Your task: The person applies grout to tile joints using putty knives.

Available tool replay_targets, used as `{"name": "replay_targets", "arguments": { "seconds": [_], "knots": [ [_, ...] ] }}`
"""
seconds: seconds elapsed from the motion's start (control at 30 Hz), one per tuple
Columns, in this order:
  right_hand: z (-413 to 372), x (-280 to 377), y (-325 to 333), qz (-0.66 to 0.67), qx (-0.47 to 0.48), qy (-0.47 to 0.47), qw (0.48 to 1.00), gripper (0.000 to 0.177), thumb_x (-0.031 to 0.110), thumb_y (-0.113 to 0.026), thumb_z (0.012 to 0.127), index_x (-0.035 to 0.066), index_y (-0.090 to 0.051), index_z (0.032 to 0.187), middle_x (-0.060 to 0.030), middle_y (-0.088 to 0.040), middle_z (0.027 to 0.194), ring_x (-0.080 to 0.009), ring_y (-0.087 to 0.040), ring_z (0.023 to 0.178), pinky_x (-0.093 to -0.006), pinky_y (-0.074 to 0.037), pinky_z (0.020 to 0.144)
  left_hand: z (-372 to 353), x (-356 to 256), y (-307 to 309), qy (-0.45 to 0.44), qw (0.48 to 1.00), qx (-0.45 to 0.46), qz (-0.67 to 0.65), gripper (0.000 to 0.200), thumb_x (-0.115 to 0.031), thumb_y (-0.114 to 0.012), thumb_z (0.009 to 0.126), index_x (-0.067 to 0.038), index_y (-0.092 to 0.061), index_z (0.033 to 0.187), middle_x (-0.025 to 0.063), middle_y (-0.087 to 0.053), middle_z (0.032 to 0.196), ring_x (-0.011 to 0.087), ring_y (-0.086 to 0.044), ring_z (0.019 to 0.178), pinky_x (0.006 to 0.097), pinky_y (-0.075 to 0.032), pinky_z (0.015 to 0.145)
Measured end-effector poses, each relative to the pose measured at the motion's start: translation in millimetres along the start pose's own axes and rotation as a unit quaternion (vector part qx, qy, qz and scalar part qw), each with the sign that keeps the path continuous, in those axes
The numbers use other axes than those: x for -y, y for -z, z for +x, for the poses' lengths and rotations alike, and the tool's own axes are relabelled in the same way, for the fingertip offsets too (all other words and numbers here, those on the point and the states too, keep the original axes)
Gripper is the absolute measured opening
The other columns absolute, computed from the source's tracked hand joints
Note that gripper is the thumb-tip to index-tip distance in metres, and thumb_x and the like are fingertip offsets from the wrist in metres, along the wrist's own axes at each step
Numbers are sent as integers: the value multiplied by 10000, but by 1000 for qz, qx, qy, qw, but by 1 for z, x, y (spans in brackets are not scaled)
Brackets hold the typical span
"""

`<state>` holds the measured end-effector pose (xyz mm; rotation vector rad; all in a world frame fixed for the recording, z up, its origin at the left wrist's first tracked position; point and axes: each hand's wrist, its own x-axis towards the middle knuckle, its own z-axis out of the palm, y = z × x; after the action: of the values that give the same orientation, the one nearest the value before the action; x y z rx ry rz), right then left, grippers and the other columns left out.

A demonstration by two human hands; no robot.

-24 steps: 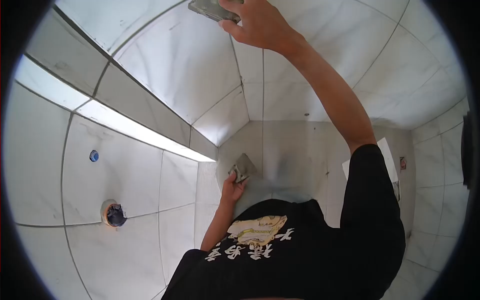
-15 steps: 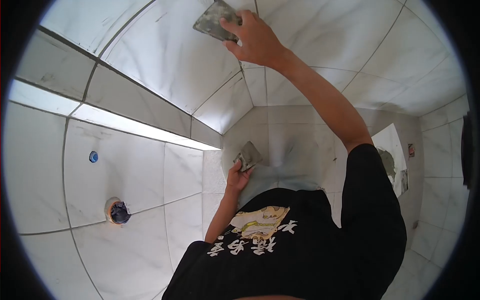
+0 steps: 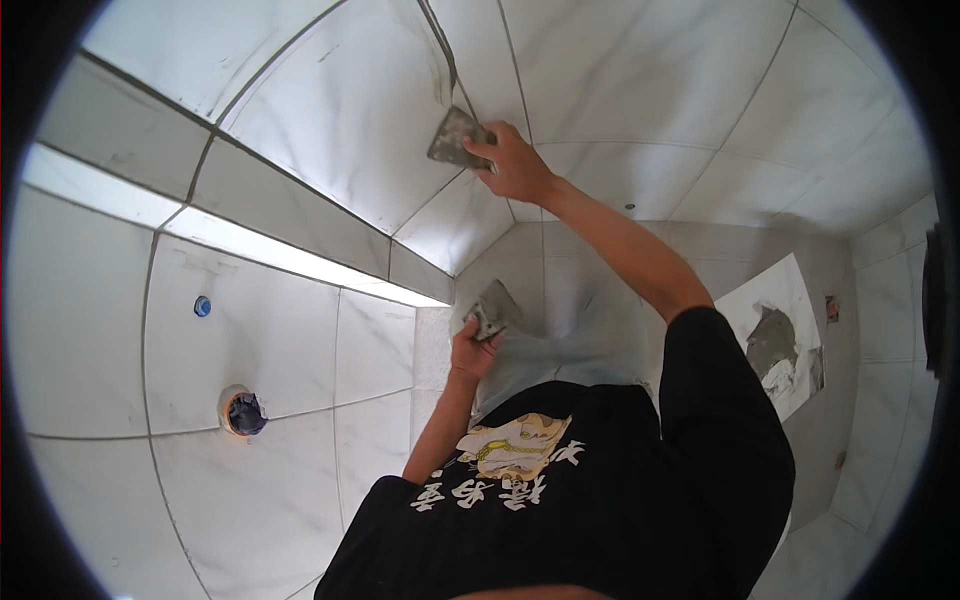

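White tiled wall [image 3: 330, 110], scraper [image 3: 455, 137] against it, in right grip [image 3: 518, 166], blade leftward.

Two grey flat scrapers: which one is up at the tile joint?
The grey flat scraper in the right hand, held up at the joint between white wall tiles. The other scraper sits lower, in the left hand near the black shirt.

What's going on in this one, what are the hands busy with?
A person in a black shirt stands in a white-tiled room. Their right hand holds a flat, grey-smeared scraper up at a joint between the wall tiles. Their left hand holds a second scraper lower down, close to the body. A white board carrying a patch of grey paste lies to the right.
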<state>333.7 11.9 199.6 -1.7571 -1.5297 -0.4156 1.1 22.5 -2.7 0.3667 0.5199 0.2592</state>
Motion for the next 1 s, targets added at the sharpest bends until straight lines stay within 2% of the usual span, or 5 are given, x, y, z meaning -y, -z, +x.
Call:
{"name": "replay_targets", "arguments": {
  "seconds": [0.2, 0.5, 0.63, 0.7, 1.0],
  "knots": [
    [-34, 49, 104, 299, 242, -63, 921, 524, 197, -749, 791, 136, -631, 1298, -131, -570, 1209, -272, -550, 1074, -371, -455, 917, -7, -68, -102, -93, 989, 92, -69, 328, -214, -481, 1011, -30, -552, 1274, 112, -660, 1219, 270, -664, 1087, 403, -613, 843],
    [-7, 56, 207, 84, 385, -78, 916, 494, 163, -753, 785, 123, -647, 1266, -137, -550, 1193, -285, -551, 1080, -379, -459, 922, -29, -107, -169, -186, 966, 156, -91, 401, -179, -545, 959, -31, -513, 1330, 108, -609, 1305, 281, -564, 1234, 438, -460, 1037],
    [72, 88, 236, 107, -40, -40, 993, 547, 213, -788, 778, 55, -613, 1272, -156, -537, 1075, -294, -549, 980, -369, -487, 830, -1, -64, -87, -103, 984, 119, -86, 361, -180, -541, 960, -22, -537, 1285, 115, -646, 1230, 278, -629, 1143, 440, -527, 955],
    [147, 117, 254, -152, -166, 6, 974, 560, 234, -795, 774, 47, -612, 1269, -189, -540, 1046, -298, -539, 970, -384, -496, 806, 17, -21, -39, -57, 989, 65, -122, 343, -182, -534, 965, -27, -545, 1271, 115, -658, 1201, 270, -649, 1104, 448, -544, 935],
    [293, 131, 270, -358, -248, 26, 900, 706, 500, -747, 760, 31, -624, 1273, -232, -548, 1021, -329, -553, 959, -383, -530, 785, 13, 12, 17, 0, 995, 34, -89, 263, -216, -523, 985, -58, -598, 1181, 80, -684, 1124, 241, -694, 974, 390, -624, 750]
  ]
}}
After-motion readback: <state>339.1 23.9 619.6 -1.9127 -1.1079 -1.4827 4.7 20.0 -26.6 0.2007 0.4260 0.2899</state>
